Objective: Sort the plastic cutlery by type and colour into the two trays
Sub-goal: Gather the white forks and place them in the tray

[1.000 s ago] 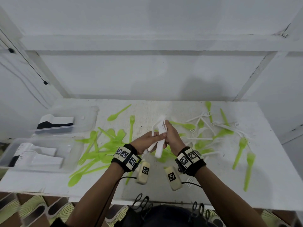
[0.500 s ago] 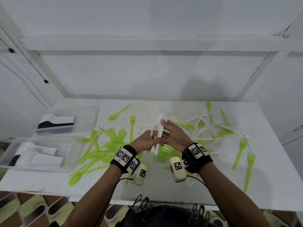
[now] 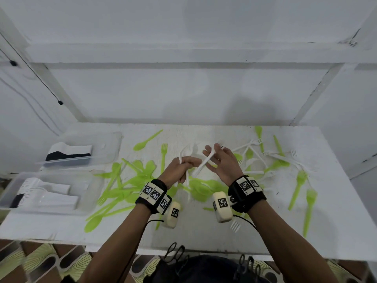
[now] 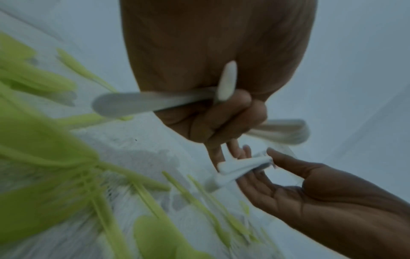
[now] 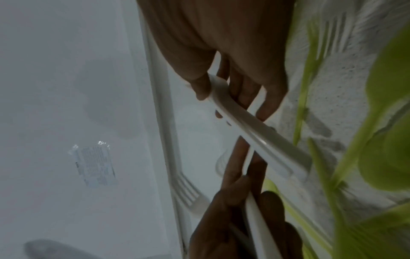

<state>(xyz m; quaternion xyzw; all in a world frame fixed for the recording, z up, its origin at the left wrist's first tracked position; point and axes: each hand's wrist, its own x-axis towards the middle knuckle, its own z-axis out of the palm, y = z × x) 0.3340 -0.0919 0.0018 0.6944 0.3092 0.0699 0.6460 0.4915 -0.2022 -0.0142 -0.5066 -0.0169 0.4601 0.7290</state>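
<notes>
the left hand is clenched round a bunch of white cutlery; the right hand pinches one white fork, just at its 3 o'clock, above the table. thin, slick handles fan out crookedly, so one could slip from the fist.

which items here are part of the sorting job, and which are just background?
Job:
- left hand gripping a bunch of white cutlery
- right hand pinching one white piece
- loose green cutlery and white forks on the table
- two clear trays

Background:
- black cable on the wall
- patterned floor
</notes>
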